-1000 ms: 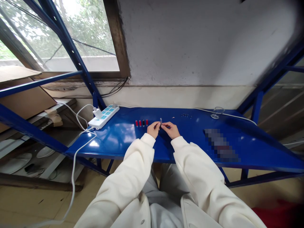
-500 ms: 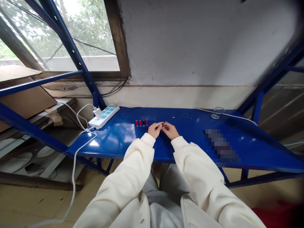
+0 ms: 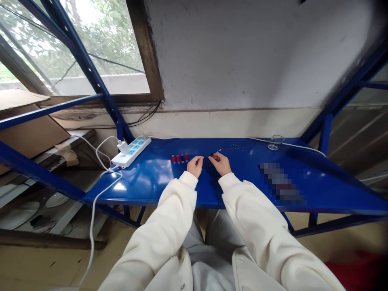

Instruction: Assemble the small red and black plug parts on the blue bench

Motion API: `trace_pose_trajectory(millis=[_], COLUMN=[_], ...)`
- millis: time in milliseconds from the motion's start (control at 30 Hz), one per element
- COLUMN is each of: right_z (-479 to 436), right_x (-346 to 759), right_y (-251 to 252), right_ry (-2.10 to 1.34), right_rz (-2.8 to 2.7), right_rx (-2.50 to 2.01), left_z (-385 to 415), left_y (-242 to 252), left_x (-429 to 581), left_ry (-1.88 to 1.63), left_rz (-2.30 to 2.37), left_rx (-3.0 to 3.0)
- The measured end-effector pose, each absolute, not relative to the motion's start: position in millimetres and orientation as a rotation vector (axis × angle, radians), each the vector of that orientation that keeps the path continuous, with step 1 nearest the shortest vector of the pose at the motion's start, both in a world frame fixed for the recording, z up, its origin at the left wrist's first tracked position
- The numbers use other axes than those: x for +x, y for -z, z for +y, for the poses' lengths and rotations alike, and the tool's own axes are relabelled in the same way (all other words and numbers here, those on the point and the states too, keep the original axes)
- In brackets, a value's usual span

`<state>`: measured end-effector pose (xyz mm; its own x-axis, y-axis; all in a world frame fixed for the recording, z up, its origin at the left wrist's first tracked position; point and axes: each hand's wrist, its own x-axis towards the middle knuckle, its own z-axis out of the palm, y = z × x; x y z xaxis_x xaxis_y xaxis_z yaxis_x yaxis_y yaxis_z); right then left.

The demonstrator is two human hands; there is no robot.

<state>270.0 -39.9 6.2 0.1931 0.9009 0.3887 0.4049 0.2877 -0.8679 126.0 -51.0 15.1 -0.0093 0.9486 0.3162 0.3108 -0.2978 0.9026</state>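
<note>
Hands: left hand (image 3: 195, 165) and right hand (image 3: 220, 162) pinched shut; contents too small to identify.

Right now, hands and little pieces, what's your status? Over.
Left hand pinching something tiny. Right hand pinching a small dark part. Red and black pegs lined up beside the left hand.

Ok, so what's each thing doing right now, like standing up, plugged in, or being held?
Left hand: curled over the shelf, contents too small to tell.
Right hand: pinching a tiny dark part.
Plugs: four, upright in a row, three red, one black.
Power strip: lying flat, white charger plugged in.
Glass dish: upright, looks empty.
Shelf: blue, glossy.
</note>
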Motion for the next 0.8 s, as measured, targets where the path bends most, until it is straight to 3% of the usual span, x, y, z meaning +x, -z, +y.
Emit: trace_pose_trajectory(millis=[300, 800], right_z=[3, 25], right_x=[317, 309], right_y=[-18, -14], right_ry=[-0.413, -0.335], right_rz=[-1.429, -1.599], right_rx=[-1.679, -1.825], left_z=[-51, -52], left_y=[-15, -15], left_x=[125, 127], left_ry=[-1.279, -1.249], left_rz=[1.292, 1.300], left_rx=[1.707, 1.771])
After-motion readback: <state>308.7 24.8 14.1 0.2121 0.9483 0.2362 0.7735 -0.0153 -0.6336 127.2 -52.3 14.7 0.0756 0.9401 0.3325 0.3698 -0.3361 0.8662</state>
